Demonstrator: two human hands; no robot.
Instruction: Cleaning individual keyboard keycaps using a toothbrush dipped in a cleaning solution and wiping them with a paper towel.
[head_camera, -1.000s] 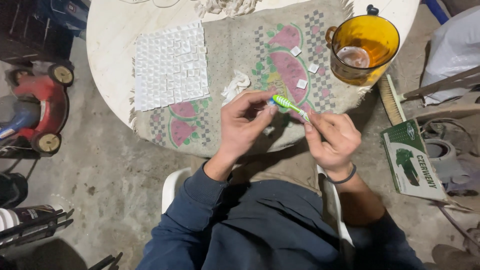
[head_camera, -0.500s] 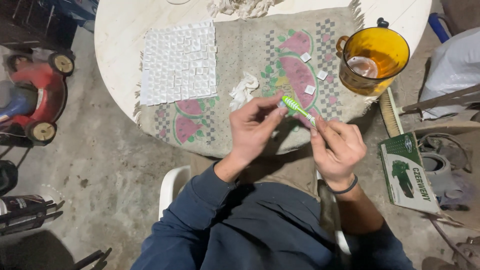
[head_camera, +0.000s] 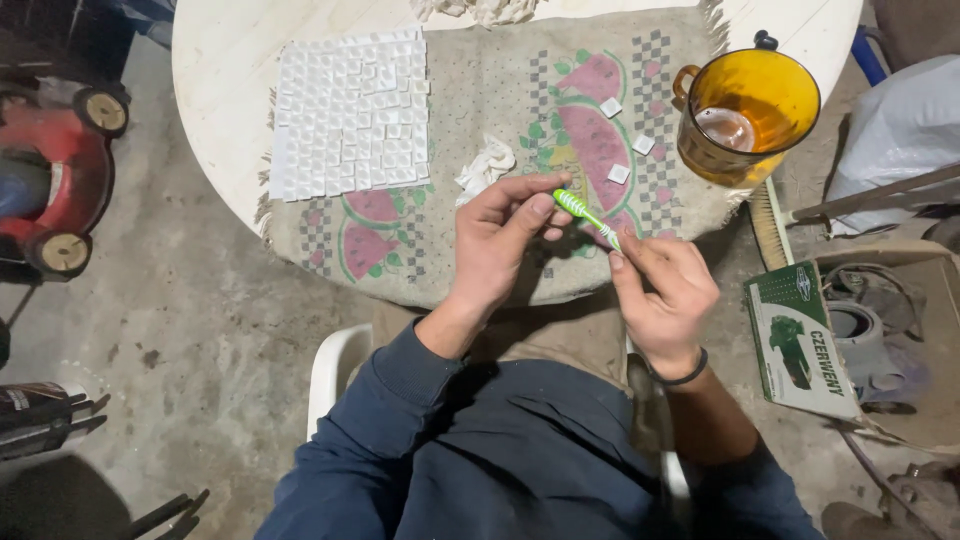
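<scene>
A round white table (head_camera: 215, 120) carries a watermelon-patterned mat (head_camera: 500, 110).

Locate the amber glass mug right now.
The amber glass mug stands at the upper right of the head view, on the round white table's edge, right of the watermelon-patterned cloth.

Your left hand (head_camera: 500, 245) and right hand (head_camera: 665, 290) meet over the near edge of the round white table (head_camera: 220, 110), with the small green toothbrush (head_camera: 583, 212) between them. On the table lies the fringed watermelon-print mat (head_camera: 480, 110). On its left part sits the sheet of small white square tiles (head_camera: 350, 110); the crumpled white cloth (head_camera: 485, 168) lies just behind your left hand. Three loose white tiles (head_camera: 620, 173) lie behind your right hand, and the amber glass mug (head_camera: 745, 115) stands to their right.
</scene>
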